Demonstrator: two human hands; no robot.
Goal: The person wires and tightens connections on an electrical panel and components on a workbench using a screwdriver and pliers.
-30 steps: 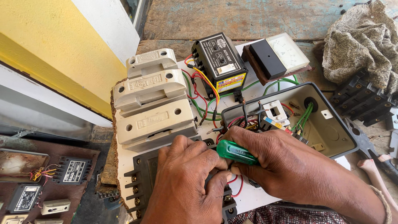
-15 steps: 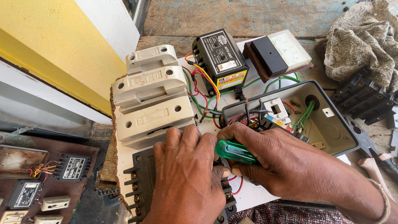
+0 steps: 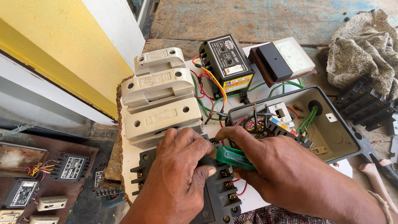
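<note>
1. Weathered wood (image 3: 248, 18) fills the top of the frame, with a yellow wall (image 3: 45, 49) at upper left and a white board (image 3: 128, 161) lying across the middle.
2. Our left hand (image 3: 178, 174) lies palm down at lower centre on a black terminal block (image 3: 215, 199), fingers curled and pressed on its top.
3. Our right hand (image 3: 282, 170) comes in from the lower right, closed around a green screwdriver (image 3: 234, 158); the handle shows between thumb and fingers, and its tip is hidden under the left hand's fingers.
4. Three cream fuse carriers (image 3: 159, 97) are stacked just above the left hand, touching one another.
5. A black relay box (image 3: 226, 62) stands at upper centre, with red, yellow and green wires (image 3: 207, 89) running from it down toward our hands.
6. An open grey enclosure (image 3: 331, 128) sits right of centre, just above the right hand, with wiring and small parts inside.
7. A white meter (image 3: 290, 56) lies at upper right, and a crumpled cloth (image 3: 365, 49) lies beyond it in the corner.
8. Small black modules (image 3: 70, 166) lie on a rusty surface at lower left.
</note>
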